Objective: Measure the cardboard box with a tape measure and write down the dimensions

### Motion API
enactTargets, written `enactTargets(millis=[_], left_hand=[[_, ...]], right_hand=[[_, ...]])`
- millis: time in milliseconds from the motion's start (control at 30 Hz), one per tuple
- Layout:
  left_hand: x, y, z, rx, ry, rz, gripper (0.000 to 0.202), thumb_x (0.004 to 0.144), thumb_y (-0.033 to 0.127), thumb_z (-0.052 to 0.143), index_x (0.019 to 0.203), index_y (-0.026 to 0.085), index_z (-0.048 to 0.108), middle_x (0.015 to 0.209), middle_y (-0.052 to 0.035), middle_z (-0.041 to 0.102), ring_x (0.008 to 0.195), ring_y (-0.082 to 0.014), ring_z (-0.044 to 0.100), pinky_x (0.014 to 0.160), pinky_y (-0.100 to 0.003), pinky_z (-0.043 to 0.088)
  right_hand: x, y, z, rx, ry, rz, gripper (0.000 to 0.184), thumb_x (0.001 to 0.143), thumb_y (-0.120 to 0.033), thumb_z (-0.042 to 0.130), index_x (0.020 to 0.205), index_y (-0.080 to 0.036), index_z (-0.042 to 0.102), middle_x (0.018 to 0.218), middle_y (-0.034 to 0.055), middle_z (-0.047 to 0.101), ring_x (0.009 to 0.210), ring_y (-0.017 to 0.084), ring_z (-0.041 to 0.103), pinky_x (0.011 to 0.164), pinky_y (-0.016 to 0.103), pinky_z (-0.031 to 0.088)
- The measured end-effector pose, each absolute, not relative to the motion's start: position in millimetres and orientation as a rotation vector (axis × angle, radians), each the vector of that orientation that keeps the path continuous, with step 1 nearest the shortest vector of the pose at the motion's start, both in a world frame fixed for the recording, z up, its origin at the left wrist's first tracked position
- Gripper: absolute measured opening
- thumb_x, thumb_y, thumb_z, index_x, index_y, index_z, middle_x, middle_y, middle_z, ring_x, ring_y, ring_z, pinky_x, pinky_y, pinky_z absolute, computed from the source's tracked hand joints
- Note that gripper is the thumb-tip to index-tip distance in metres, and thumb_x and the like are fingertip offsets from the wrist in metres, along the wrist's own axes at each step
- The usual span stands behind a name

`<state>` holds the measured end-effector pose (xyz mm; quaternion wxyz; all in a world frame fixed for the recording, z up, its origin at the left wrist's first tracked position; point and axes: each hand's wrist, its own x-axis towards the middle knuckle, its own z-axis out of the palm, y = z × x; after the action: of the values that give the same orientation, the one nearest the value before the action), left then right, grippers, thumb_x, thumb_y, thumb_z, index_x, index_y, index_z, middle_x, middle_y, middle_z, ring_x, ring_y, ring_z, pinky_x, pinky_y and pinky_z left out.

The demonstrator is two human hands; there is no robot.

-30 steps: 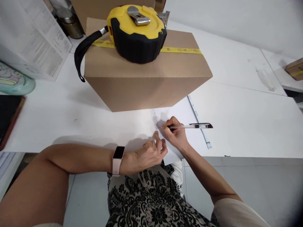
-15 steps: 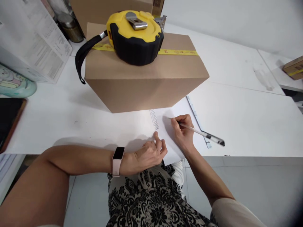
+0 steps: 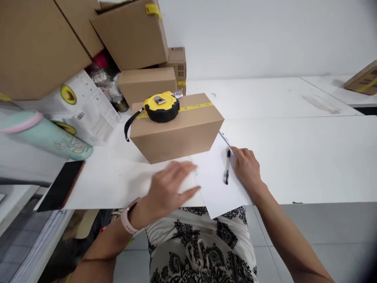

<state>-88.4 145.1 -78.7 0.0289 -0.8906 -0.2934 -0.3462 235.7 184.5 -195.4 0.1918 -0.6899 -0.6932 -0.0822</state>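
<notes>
A white sheet of paper [image 3: 215, 184] lies at the near edge of the white table [image 3: 294, 157], partly under a taped cardboard box [image 3: 176, 131]. A yellow and black tape measure [image 3: 161, 106] sits on the box. A pen [image 3: 227, 166] lies loose on the paper. My right hand [image 3: 246, 165] rests just right of the pen, fingers relaxed and apart, holding nothing. My left hand [image 3: 169, 186] hovers over the paper's left edge, fingers stretched out, blurred by motion. A pink-strapped watch is on my left wrist.
Cardboard boxes [image 3: 129, 35] are stacked at the back left, with a white printed carton [image 3: 88, 106] and a pale green bottle [image 3: 44, 133] lying beside them. A dark phone [image 3: 61, 184] lies at the table's left edge. Another box [image 3: 363, 76] sits far right.
My right hand has let go of the pen, which now lies on the paper. My left hand has lifted, opened and moved forward. My head has risen, showing more of the table.
</notes>
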Motion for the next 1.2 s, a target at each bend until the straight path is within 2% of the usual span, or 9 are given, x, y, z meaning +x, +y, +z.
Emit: enactTargets(millis=[100, 200, 367, 433, 533, 700, 833, 933, 1200], left_hand=[[-111, 173, -43, -2.284, -1.104, -1.389, 0.054, 0.085, 0.032, 0.081, 0.134, 0.023, 0.057, 0.126, -0.0108, 0.069, 0.118, -0.0292, 0.066, 0.099, -0.047, 0.056], [-124, 212, -20, -2.182, -1.364, -1.429, 0.085, 0.073, 0.038, 0.088, 0.146, 0.025, 0.047, 0.148, -0.0135, 0.055, 0.142, -0.0367, 0.048, 0.113, -0.056, 0.044], [-122, 267, -5, -2.370, -1.937, -1.377, 0.113, 0.064, 0.049, 0.089, 0.157, 0.019, 0.033, 0.161, -0.0205, 0.040, 0.149, -0.0420, 0.038, 0.121, -0.059, 0.032], [-118, 277, -2, -2.424, -2.075, -1.327, 0.109, 0.062, 0.053, 0.090, 0.153, 0.016, 0.041, 0.156, -0.0223, 0.047, 0.144, -0.0442, 0.043, 0.119, -0.061, 0.033], [-113, 278, 2, -2.356, -2.098, -1.348, 0.090, 0.056, 0.052, 0.093, 0.132, 0.017, 0.060, 0.138, -0.0202, 0.062, 0.132, -0.0446, 0.053, 0.115, -0.061, 0.037], [-111, 234, -4, -2.393, -1.857, -1.630, 0.080, 0.059, 0.052, 0.090, 0.126, 0.019, 0.063, 0.127, -0.0131, 0.068, 0.119, -0.0355, 0.062, 0.107, -0.048, 0.047], [-103, 168, -20, -2.714, -1.802, -2.137, 0.080, 0.060, 0.065, 0.085, 0.122, 0.018, 0.067, 0.122, -0.0121, 0.072, 0.113, -0.0346, 0.067, 0.092, -0.039, 0.055], [-98, 129, -30, -2.888, -1.852, -2.225, 0.084, 0.057, 0.059, 0.090, 0.128, 0.020, 0.067, 0.121, -0.0122, 0.073, 0.108, -0.0327, 0.070, 0.084, -0.035, 0.057], [-138, 138, -58, -2.424, -1.812, -2.605, 0.083, 0.055, 0.055, 0.091, 0.127, 0.020, 0.069, 0.122, -0.0094, 0.073, 0.117, -0.0307, 0.067, 0.096, -0.034, 0.054]], right_hand=[[232, 185, -196, -1.956, -1.901, -0.236, 0.046, 0.094, -0.008, 0.043, 0.135, -0.018, 0.062, 0.109, 0.0141, 0.069, 0.099, 0.030, 0.059, 0.072, 0.037, 0.049], [231, 185, -196, -1.950, -1.872, -0.212, 0.040, 0.096, -0.012, 0.043, 0.129, -0.017, 0.066, 0.110, 0.0153, 0.069, 0.099, 0.030, 0.059, 0.075, 0.039, 0.051], [233, 184, -199, -1.883, -1.824, -0.151, 0.040, 0.095, -0.012, 0.042, 0.123, -0.017, 0.069, 0.111, 0.0162, 0.069, 0.100, 0.031, 0.058, 0.083, 0.043, 0.051], [234, 184, -201, -1.863, -1.798, -0.124, 0.039, 0.094, -0.013, 0.042, 0.122, -0.017, 0.069, 0.109, 0.0159, 0.069, 0.099, 0.030, 0.058, 0.084, 0.044, 0.051], [236, 184, -201, -1.826, -1.752, -0.094, 0.038, 0.092, -0.013, 0.043, 0.119, -0.019, 0.070, 0.108, 0.0151, 0.069, 0.098, 0.030, 0.058, 0.084, 0.045, 0.051], [227, 176, -176, -1.538, -1.476, -0.106, 0.032, 0.097, -0.025, 0.045, 0.117, -0.019, 0.070, 0.113, 0.0164, 0.069, 0.106, 0.030, 0.061, 0.089, 0.048, 0.053], [202, 157, -133, -1.245, -1.316, 0.328, 0.026, 0.099, -0.037, 0.053, 0.110, -0.022, 0.071, 0.103, 0.0103, 0.074, 0.094, 0.024, 0.068, 0.082, 0.042, 0.056], [184, 152, -109, -1.117, -1.357, 0.621, 0.028, 0.099, -0.042, 0.054, 0.109, -0.022, 0.073, 0.101, 0.0073, 0.075, 0.094, 0.021, 0.070, 0.085, 0.040, 0.055], [186, 188, -128, -1.246, -1.260, 0.771, 0.040, 0.092, -0.048, 0.058, 0.117, -0.018, 0.069, 0.125, 0.0143, 0.072, 0.107, 0.024, 0.066, 0.091, 0.043, 0.054]])
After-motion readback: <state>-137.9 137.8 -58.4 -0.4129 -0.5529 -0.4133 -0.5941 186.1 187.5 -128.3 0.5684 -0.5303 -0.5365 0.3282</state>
